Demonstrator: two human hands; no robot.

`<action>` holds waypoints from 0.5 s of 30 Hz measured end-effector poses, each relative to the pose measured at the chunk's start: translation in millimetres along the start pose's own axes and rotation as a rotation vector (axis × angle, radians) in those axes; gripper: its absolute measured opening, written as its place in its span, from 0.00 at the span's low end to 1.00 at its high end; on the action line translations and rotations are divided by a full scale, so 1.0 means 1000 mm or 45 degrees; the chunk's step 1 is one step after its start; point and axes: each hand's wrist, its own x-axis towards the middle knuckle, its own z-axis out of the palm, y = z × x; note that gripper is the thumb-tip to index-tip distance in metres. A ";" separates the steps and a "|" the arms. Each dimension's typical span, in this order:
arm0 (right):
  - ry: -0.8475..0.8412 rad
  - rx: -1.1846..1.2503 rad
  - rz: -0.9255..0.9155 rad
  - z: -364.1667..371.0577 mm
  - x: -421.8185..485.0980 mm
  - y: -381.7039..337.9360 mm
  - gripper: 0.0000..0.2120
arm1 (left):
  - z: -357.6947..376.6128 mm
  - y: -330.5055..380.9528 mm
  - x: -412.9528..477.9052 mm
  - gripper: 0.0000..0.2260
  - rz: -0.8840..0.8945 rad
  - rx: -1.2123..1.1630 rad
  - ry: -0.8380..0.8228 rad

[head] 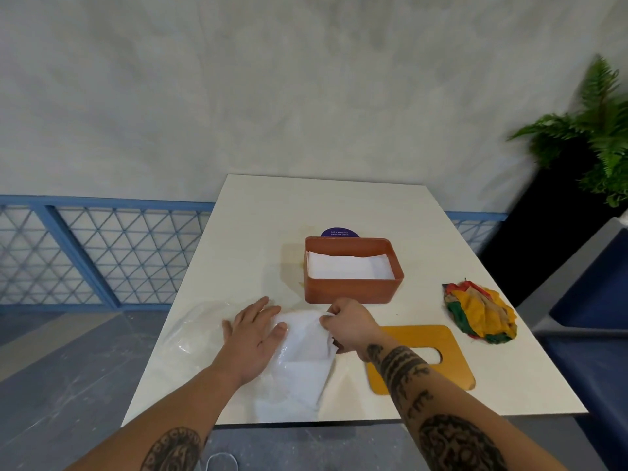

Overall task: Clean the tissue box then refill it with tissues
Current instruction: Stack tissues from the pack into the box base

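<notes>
Right hand (348,326) pinches the tissues (306,338), left hand (251,329) lies flat; the tissue box (350,293) sits just above the right hand, crosswise.

You are looking at one readable sign: a purple sticker (339,232) lying on the counter (258,232), just behind the box (350,290). It is carrying two short lines of white print. The first is seeming to read "Let's keep our" and the second is ending in something like "clean", but the letters are showing too small and blurred to be sure. The tattoo (404,365) on your right forearm is showing shapes you cannot read.
</notes>
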 end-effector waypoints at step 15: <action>-0.160 -0.653 -0.099 0.019 -0.012 0.021 0.13 | 0.007 0.002 -0.004 0.21 -0.049 0.075 -0.013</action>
